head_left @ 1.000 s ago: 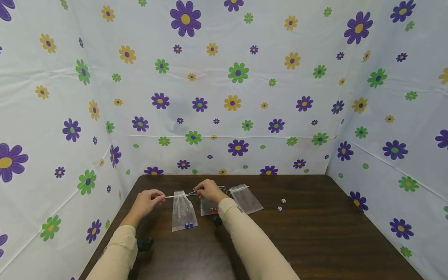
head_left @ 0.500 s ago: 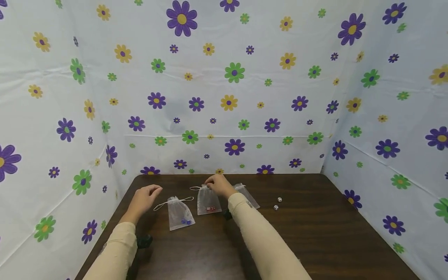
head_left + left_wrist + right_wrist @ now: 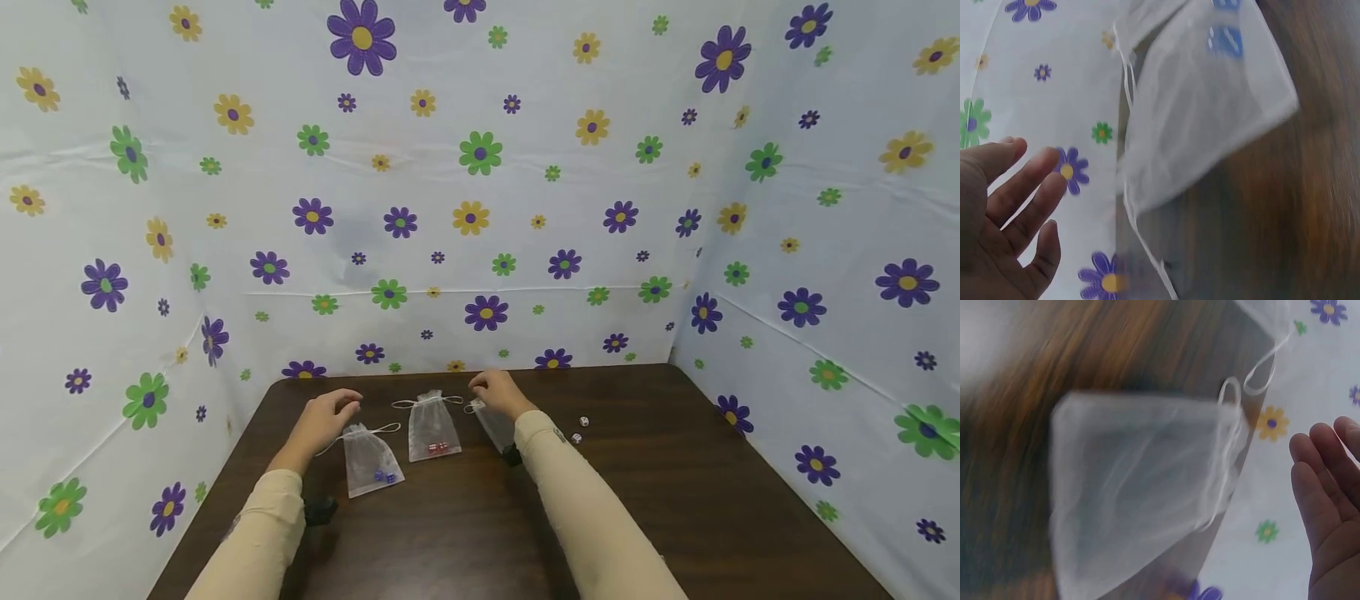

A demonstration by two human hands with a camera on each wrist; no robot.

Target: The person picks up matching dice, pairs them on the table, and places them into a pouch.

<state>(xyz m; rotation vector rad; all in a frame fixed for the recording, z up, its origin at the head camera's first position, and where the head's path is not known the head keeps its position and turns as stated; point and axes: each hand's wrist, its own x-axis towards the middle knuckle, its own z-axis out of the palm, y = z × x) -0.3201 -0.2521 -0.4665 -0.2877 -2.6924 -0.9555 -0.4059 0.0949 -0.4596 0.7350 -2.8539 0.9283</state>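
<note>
My left hand (image 3: 324, 421) hovers by the drawstring end of a sheer white pouch (image 3: 365, 450), which has blue dice (image 3: 385, 477) at its bottom. In the left wrist view that hand's fingers (image 3: 1029, 206) are loosely bent and hold nothing. A middle pouch (image 3: 430, 421), its string loops spread to both sides, contains red dice (image 3: 438, 448). Above the third pouch (image 3: 1141, 481) is my right hand (image 3: 504, 393), partly covering it in the head view. No dice show inside this pouch, and the right fingers (image 3: 1316, 462) are extended, holding nothing.
Two white dice (image 3: 580, 430) lie on the dark wooden table (image 3: 675, 500), right of the pouches. A flower-print sheet (image 3: 480, 233) stands behind the table and along both sides. Black wrist devices (image 3: 318, 510) sit under the sleeves.
The left hand has let go of the blue-dice pouch's drawstring. My right hand has moved right, from that string past the middle pouch to the third pouch. The view has turned slightly right.
</note>
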